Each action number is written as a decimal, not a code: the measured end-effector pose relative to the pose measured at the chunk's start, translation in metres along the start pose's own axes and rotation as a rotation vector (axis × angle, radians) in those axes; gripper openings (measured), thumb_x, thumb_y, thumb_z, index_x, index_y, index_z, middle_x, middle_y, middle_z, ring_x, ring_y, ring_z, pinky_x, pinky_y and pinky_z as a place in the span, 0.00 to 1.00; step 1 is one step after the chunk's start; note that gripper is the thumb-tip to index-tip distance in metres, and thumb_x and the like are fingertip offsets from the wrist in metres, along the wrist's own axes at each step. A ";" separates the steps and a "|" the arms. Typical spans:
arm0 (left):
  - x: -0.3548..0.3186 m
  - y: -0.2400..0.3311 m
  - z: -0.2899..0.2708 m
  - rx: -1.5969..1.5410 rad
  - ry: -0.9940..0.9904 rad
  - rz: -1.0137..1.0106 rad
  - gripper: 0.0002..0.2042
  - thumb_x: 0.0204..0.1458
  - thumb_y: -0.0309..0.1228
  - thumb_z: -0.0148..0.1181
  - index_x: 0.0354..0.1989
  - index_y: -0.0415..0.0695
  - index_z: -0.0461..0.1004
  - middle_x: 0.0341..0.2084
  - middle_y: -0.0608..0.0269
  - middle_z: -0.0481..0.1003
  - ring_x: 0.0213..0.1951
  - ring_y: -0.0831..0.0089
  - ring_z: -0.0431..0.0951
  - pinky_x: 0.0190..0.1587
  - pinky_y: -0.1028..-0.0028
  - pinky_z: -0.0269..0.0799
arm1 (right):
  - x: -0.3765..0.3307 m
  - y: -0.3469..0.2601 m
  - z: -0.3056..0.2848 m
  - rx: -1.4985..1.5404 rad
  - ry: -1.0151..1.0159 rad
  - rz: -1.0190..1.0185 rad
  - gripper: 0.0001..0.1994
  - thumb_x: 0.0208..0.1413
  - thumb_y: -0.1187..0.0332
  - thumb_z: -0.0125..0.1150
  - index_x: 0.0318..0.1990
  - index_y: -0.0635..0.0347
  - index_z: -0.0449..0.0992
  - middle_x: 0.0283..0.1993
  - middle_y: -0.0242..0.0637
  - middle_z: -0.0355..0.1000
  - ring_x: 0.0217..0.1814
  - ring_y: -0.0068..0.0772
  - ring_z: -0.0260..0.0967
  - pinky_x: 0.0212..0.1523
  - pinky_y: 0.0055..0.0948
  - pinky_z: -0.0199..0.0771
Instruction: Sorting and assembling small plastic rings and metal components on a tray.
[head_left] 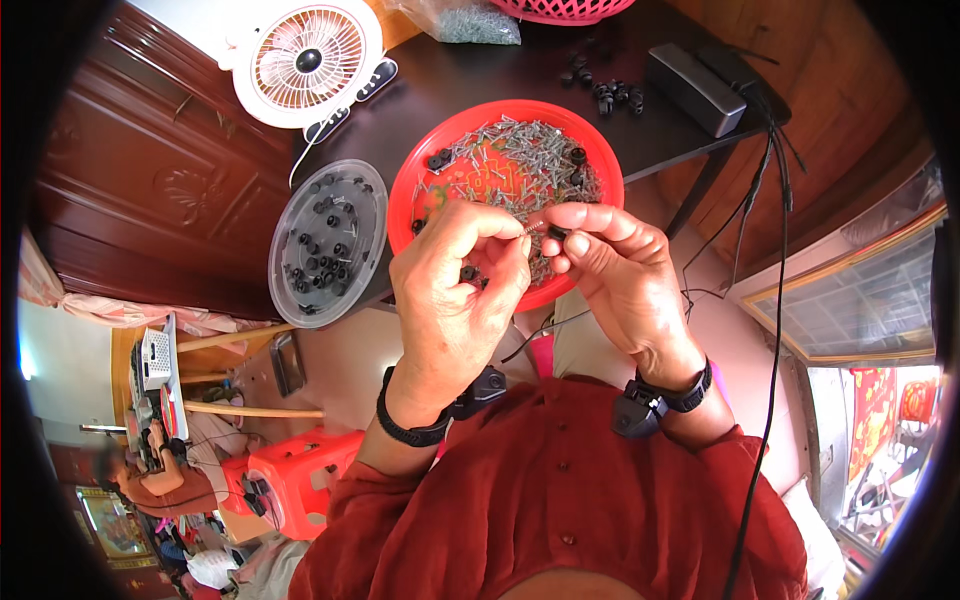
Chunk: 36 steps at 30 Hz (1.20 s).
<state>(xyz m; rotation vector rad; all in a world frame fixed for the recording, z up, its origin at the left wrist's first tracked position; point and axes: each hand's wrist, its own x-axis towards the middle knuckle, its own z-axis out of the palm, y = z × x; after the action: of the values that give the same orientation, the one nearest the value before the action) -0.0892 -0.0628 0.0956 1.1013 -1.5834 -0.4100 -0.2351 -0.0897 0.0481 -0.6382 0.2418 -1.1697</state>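
Observation:
Over the near edge of a round red tray, my two hands meet. My left hand pinches a small metal screw between thumb and forefinger. A small round black plastic part sits in the fingers of my right hand, close to the tip of the screw. Whether the two pieces touch is too small to tell. Loose silvery screws fill much of the tray, with several black parts among them. Left of it, a clear round plastic tray holds more black parts.
The trays rest at a dark table. A white fan, a bag of small pieces, a pink basket and a grey-black box stand farther back. A black cable hangs at right; a red stool and another person are at left.

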 end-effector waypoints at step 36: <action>0.003 0.018 -0.013 0.208 -0.278 -0.042 0.08 0.40 0.12 0.54 0.28 0.37 0.72 0.22 0.67 0.70 0.22 0.85 0.70 0.24 0.84 0.66 | -0.017 0.000 0.004 -0.661 -0.010 -0.138 0.09 0.52 0.82 0.55 0.40 0.66 0.74 0.37 0.30 0.72 0.39 0.17 0.68 0.41 0.18 0.71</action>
<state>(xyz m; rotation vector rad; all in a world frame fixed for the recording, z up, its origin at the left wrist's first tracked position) -0.0849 -0.0523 0.1147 1.2800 -1.8830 -0.4488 -0.2397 -0.0723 0.0486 -1.2535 0.5947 -1.2167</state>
